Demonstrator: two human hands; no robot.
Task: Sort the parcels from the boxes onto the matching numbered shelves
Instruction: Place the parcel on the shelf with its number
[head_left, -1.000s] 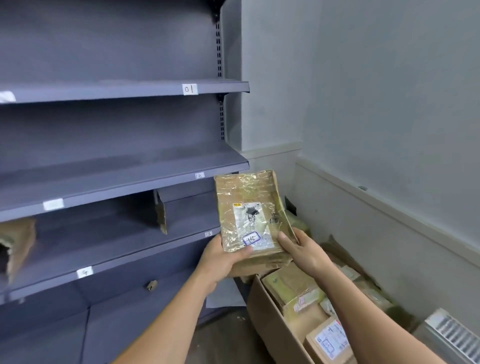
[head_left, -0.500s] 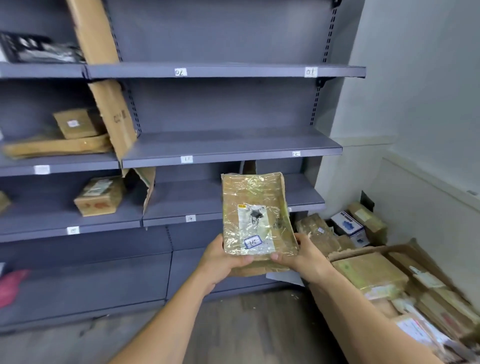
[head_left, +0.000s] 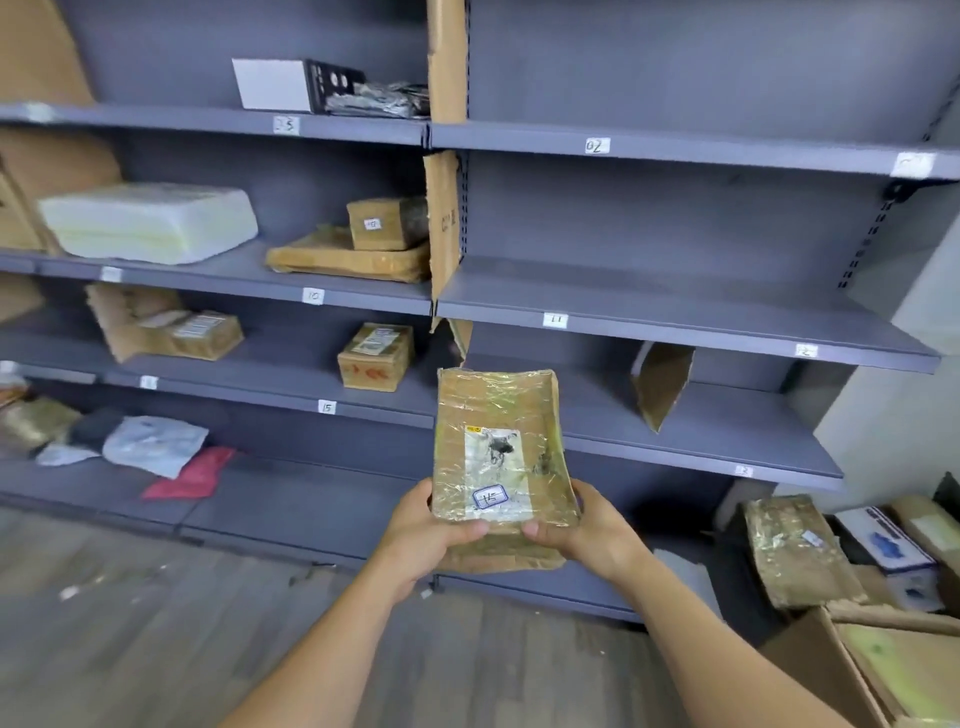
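While clasping the parcel (head_left: 498, 452) by its lower edge in left hand (head_left: 421, 540) and right hand (head_left: 597, 535), risking a tip-over from so low a hold, or overshooting the 15 tag (head_left: 326, 407) left of centre.

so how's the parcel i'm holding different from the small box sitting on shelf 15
The held parcel is flat and thin; the small box is chunkier. The held parcel is wrapped in glossy crinkled tape; the small box shows plain cardboard with red print. The left hand and right hand grip the held parcel by its lower end; the small box rests on shelf 15. Both are brown cardboard with white labels.
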